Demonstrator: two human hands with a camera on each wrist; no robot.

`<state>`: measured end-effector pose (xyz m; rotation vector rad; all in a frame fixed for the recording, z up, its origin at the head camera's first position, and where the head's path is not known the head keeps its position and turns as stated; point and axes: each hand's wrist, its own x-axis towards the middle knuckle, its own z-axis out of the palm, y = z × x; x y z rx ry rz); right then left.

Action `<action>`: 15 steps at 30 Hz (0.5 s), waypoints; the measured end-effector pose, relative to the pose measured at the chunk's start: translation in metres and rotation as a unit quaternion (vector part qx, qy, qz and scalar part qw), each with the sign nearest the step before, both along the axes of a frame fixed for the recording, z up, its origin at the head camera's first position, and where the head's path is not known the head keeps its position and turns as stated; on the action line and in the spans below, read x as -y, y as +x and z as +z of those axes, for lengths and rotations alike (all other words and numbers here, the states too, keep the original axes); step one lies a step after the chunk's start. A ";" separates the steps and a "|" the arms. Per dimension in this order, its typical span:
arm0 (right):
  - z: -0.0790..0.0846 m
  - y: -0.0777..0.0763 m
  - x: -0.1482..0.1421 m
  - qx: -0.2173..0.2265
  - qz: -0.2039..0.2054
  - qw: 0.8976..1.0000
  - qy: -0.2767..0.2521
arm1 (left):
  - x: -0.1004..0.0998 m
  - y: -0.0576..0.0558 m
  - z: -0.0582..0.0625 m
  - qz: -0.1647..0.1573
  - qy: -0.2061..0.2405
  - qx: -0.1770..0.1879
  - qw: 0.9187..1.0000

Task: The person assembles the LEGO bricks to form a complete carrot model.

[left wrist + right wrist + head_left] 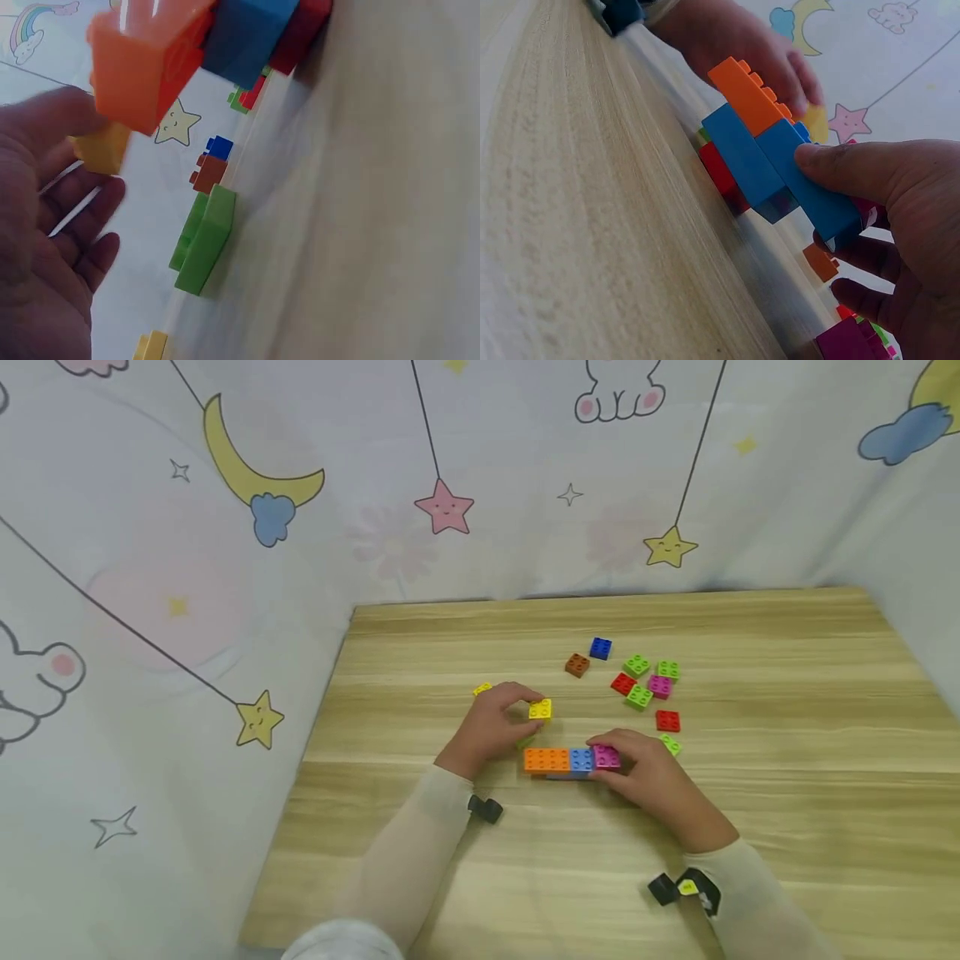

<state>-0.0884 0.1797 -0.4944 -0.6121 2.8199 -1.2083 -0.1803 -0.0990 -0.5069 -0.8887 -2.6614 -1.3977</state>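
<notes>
My left hand (491, 727) pinches a yellow building brick (540, 709) between thumb and fingers, just above and behind the orange end of a brick assembly. That assembly shows an orange brick (546, 760), a light blue brick (581, 760) and a magenta brick (607, 757) in a row on top. Lower down, the right wrist view shows another blue brick (744, 154) and a red brick (721, 176). My right hand (652, 777) grips the magenta end, its thumb (840, 161) against a blue brick's side. A green brick (206, 240) lies by the left hand, mostly hidden in the head view.
Loose bricks lie behind the hands: dark blue (601, 648), brown (577, 665), red (667, 721), magenta (660, 686) and several green (637, 666). Another yellow brick (482, 689) sits behind the left hand. A patterned curtain (510, 560) hangs along the table's (787, 710) back edge.
</notes>
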 end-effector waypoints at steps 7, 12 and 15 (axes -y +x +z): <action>0.000 0.000 0.000 -0.014 0.001 1.000 -0.001 | 0.017 0.039 0.006 -0.038 0.046 -0.062 0.996; -0.002 0.000 0.000 -0.017 0.002 1.000 0.004 | 0.023 0.053 0.006 -0.053 0.003 -0.084 0.995; -0.003 0.000 0.001 -0.023 0.005 1.000 0.004 | 0.024 0.056 0.005 -0.050 -0.013 -0.082 0.995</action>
